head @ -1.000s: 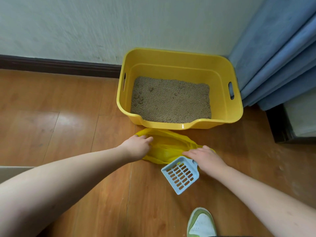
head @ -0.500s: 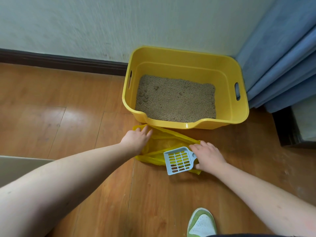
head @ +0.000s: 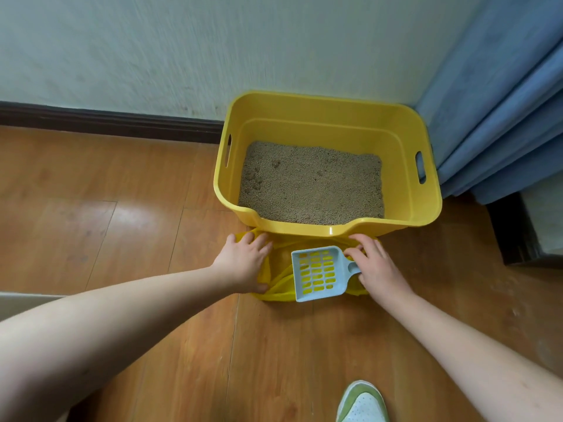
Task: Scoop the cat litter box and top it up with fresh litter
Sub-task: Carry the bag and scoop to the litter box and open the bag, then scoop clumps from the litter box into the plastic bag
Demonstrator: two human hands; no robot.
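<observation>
A yellow litter box [head: 425, 205] stands on the wooden floor against the wall, its bottom covered with tan litter [head: 310, 184]. Just in front of it a yellow plastic bag [head: 281, 264] lies flat on the floor. My left hand [head: 245, 263] rests on the bag's left side, fingers spread and pressing on it. My right hand [head: 376, 268] is at the bag's right side and grips the handle of a pale blue slotted scoop [head: 316, 274], whose head lies over the bag.
Blue curtains [head: 499, 117] hang at the right beside the box, with a dark piece of furniture [head: 518, 229] below them. A dark skirting board [head: 106, 121] runs along the wall. My green and white shoe [head: 362, 403] shows at the bottom edge.
My hands have spread apart along the bag toward the box. The scoop head has swung from pointing down at me onto the middle of the bag.
</observation>
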